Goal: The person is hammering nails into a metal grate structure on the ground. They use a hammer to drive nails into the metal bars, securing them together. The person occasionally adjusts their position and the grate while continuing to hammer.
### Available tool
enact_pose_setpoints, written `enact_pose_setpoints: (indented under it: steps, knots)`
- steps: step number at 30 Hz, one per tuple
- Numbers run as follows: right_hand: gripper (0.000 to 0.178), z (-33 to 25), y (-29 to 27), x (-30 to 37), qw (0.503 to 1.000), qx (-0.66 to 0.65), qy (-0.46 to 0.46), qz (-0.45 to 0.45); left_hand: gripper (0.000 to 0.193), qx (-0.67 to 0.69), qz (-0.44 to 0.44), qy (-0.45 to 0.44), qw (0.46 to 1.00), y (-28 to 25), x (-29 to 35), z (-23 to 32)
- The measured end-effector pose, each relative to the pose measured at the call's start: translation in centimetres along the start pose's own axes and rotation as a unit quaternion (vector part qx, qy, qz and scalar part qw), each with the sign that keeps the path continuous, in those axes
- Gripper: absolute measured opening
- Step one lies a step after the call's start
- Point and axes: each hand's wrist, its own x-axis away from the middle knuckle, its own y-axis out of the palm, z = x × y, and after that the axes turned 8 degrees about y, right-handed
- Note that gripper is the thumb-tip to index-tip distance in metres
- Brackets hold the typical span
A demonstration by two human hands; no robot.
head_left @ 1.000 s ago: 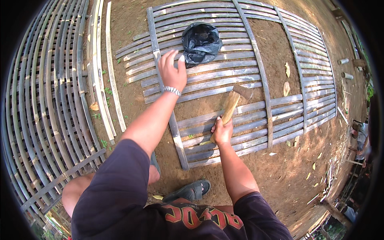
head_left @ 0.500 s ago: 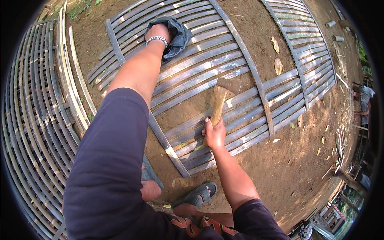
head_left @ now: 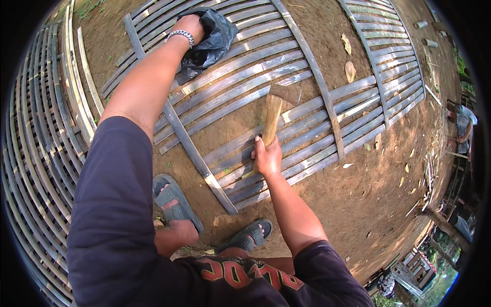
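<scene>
My right hand (head_left: pixel 267 155) is closed round the wooden handle of a hatchet (head_left: pixel 272 118). The hatchet's dark metal head points up and away, above a panel of flat bamboo slats (head_left: pixel 250 84). Farther off to the left, my left hand (head_left: pixel 190 25), with a chain bracelet at its wrist, reaches into the mouth of a crumpled black plastic bag (head_left: pixel 212 42). The bag is over the far left part of the slats. It hides the fingers of that hand, and whatever is inside cannot be seen.
Another slatted bamboo panel (head_left: pixel 38 138) stands along the left, with loose bamboo strips (head_left: pixel 84 66) beside it. My sandalled feet (head_left: pixel 179 204) are on bare soil near the panel's front end. Dry leaves (head_left: pixel 350 71) lie about. Another person (head_left: pixel 464 125) is at the far right.
My left hand has shifted left inside the bag, and the bag hangs more spread out. The view has moved slightly, showing more of my left foot. My right hand keeps its hold on the hatchet.
</scene>
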Motion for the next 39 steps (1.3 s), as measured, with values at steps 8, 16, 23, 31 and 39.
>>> enact_pose_setpoints:
  steps: [8, 16, 23, 31, 39]
  knots:
    - [0.029, 1.4, -0.2, -0.7, 1.0, -0.016, -0.019, -0.005, 0.022, 0.065, 0.081, 0.079, 0.991, -2.9, 5.8, -0.2]
    - [0.026, 1.3, -0.4, -0.7, 0.997, -0.062, -0.029, -0.029, 0.021, 0.371, 0.382, -0.222, 0.817, -2.9, 20.0, 4.6]
    - [0.025, 1.3, 0.1, -0.7, 0.993, -0.093, -0.032, -0.062, 0.017, 0.3, 0.409, -0.428, 0.748, 7.1, 36.0, 15.7]
    - [0.023, 1.5, 0.0, -0.9, 0.994, -0.072, -0.04, -0.075, 0.011, 0.203, 0.434, -0.383, 0.79, 10.8, 34.0, 15.7]
    - [0.02, 0.6, 0.0, -0.5, 0.997, -0.047, -0.008, -0.067, 0.015, 0.218, 0.404, -0.429, 0.778, 11.8, 33.9, 15.5]
